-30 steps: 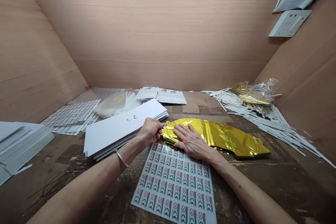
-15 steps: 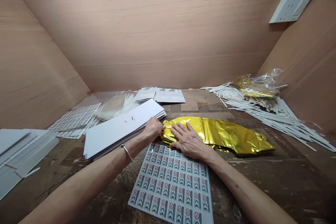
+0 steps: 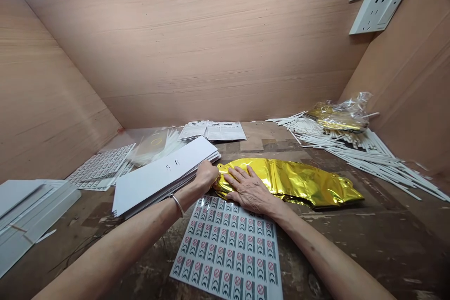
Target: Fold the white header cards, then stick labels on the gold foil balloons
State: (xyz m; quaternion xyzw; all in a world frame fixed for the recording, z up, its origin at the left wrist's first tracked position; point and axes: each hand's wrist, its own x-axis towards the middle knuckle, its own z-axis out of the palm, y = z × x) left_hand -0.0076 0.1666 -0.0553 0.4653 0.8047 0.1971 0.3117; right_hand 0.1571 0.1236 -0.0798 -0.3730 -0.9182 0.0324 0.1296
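Note:
A gold foil balloon [image 3: 298,179], folded flat into a long strip, lies across the middle of the table. My right hand [image 3: 248,187] rests flat on its left part with the fingers spread. At the balloon's left end, my left hand [image 3: 206,176] is closed and pinches the edge of the foil; its fingertips are partly hidden. Just below both hands lies a sheet of small printed stickers [image 3: 225,248], its top edge partly under the right hand. A stack of white cards [image 3: 163,176] sits right beside the left hand.
White plastic sticks [image 3: 365,159] lie heaped at the right, with a clear bag of gold foil [image 3: 339,117] on top. Printed leaflets [image 3: 213,130], clear plastic bags [image 3: 154,143] and more sticker sheets [image 3: 101,164] lie toward the back left. A white box of cards [image 3: 35,215] stands at far left.
The whole view has shifted slightly. Both hands stay at the balloon's left end in nearly the same pose, and the balloon lies as before.

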